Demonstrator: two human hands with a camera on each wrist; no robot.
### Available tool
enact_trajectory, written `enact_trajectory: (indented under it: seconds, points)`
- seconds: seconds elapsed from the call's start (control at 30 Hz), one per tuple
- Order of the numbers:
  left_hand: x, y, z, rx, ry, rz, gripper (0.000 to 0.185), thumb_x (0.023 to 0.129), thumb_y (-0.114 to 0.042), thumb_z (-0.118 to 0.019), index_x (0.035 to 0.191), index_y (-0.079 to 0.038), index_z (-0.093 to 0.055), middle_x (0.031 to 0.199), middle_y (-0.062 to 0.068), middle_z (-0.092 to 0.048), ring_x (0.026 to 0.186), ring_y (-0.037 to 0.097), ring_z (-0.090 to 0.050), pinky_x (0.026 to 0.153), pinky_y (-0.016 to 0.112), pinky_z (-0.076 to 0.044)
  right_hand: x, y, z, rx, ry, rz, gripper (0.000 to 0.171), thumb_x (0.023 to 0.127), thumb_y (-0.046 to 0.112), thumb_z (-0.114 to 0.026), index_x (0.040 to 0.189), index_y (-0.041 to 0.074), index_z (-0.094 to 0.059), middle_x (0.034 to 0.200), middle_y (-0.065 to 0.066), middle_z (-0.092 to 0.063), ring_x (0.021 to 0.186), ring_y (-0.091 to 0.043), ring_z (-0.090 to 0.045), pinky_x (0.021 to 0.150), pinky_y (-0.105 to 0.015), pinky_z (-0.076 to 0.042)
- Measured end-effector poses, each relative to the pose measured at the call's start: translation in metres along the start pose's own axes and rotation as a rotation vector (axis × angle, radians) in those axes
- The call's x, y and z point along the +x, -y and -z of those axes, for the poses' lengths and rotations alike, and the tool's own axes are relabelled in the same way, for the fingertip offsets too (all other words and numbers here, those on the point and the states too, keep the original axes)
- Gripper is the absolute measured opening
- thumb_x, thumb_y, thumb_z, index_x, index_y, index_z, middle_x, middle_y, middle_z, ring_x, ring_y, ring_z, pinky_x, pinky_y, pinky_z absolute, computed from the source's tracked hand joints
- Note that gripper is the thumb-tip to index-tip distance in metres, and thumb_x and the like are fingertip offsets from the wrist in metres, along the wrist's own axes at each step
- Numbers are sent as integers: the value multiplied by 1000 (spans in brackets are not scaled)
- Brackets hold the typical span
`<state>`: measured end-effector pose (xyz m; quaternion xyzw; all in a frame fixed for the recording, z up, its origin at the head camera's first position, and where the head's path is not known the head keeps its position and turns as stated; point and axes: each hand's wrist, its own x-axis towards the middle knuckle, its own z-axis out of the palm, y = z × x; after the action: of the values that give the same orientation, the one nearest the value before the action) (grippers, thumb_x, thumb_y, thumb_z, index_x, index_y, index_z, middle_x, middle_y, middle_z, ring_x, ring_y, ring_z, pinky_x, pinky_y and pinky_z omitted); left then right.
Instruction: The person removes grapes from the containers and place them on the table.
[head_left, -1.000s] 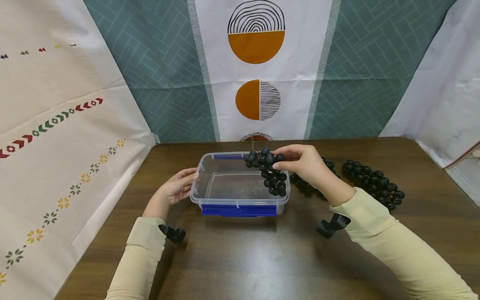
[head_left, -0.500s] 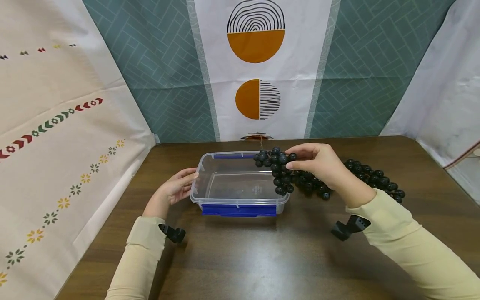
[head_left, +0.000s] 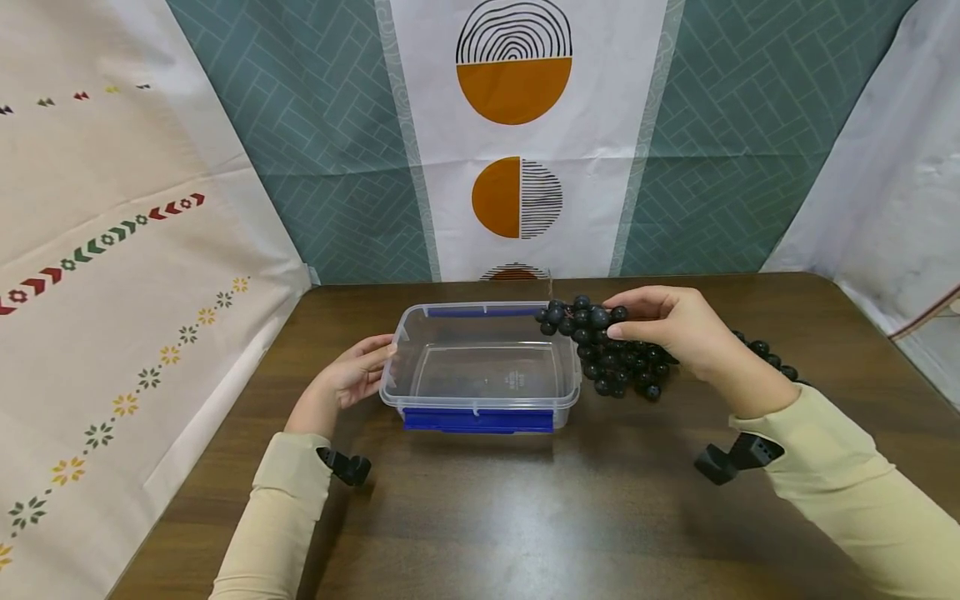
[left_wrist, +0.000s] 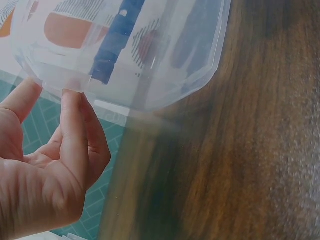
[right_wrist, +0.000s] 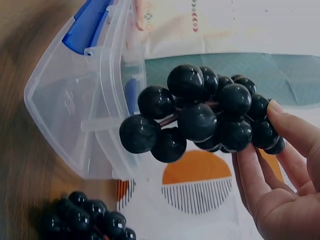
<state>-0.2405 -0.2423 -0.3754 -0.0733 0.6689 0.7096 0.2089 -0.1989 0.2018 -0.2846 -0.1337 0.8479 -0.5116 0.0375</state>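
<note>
A clear plastic container [head_left: 480, 403] with blue clips stands on the table. My left hand [head_left: 351, 375] pinches its left edge between thumb and fingers; the left wrist view shows the fingertips on the clear rim [left_wrist: 75, 86]. Beyond the container's right side, my right hand [head_left: 675, 329] holds a bunch of black grapes [right_wrist: 197, 120] by one end, between thumb and fingers. In the head view this bunch hangs partly in front of a second bunch of black grapes [head_left: 647, 371], so where one ends is hard to tell.
A third grape bunch [head_left: 772, 358] lies farther right on the brown wooden table [head_left: 480, 517], mostly hidden behind the right forearm. A patterned green and white cloth [head_left: 360, 167] hangs behind the table's back edge. White cloth [head_left: 150, 292] hangs at the left.
My right hand has moved to the right with its grapes, from over the container's right part to beyond its right edge. The left hand and the container stay in place.
</note>
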Motion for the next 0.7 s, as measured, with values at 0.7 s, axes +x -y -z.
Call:
enact_trajectory:
  seconds: [0.7]
  points:
    - [1,1,0,-2,-1,4,35,97,-22,-55,129,-19,-39,91,-5,-62,77,6,-62,68,20,-55,-20,-38,36,0,42,71,30,84,11,-72,114,11,-67,104,20,-63,91,-1,-60,71,-20,-52]
